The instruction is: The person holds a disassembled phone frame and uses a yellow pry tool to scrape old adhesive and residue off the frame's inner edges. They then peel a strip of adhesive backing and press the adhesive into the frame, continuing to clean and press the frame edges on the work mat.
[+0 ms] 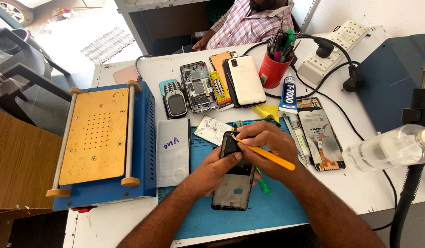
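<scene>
Left hand [217, 167] is gripping the phone frame [233, 183] on the mat [277, 206] while right hand [267, 144] is pinching a yellow pry tool [267, 155] at its top edge, where a slip could crack it.

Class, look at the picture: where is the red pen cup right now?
The red pen cup stands at the table's far side, right of the white phone, left of the power strip.

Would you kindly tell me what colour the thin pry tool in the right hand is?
Yellow-orange; the thin plastic pry tool shows best in the head view.
</scene>
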Demonstrator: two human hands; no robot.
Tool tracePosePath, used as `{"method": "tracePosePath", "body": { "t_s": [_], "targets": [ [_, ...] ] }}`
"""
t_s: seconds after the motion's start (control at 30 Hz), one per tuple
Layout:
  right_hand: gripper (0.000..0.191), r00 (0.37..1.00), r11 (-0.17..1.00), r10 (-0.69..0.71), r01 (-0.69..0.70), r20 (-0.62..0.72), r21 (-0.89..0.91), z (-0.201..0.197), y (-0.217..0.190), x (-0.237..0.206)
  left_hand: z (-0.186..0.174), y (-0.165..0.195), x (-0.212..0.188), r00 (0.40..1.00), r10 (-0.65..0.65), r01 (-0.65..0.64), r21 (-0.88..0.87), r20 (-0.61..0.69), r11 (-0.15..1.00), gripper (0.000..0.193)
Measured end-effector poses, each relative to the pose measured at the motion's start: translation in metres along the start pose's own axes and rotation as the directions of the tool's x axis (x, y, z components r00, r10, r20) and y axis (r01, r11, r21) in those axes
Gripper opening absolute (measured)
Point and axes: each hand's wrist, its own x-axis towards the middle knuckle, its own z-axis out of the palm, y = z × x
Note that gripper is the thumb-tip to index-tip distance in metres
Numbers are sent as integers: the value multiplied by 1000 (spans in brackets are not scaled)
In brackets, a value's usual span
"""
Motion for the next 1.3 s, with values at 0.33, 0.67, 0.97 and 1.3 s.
{"method": "tracePosePath", "body": {
  "t_s": [0.33,0.67,0.97,1.3],
  "targets": [
    [26,993,988,-119,121,22,-92,0,-3,2,-6,-8,-1,999,32,-25,162,-43,986,45],
    [21,996,999,29,-26,-83,37,3,4,-9,-4,-6,-1,997,-22,32,130,-71,991,49],
    [27,966,991,100,-77,-237,105,-8,7,-6,0,-4,-5,1000,24,-23,-115,14,993,63],
    [26,985,980,158,-165,-65,-115,0,-7,5,-6,-12,-3,1000,20,-20,23,11,1000,62]
  ]
}}
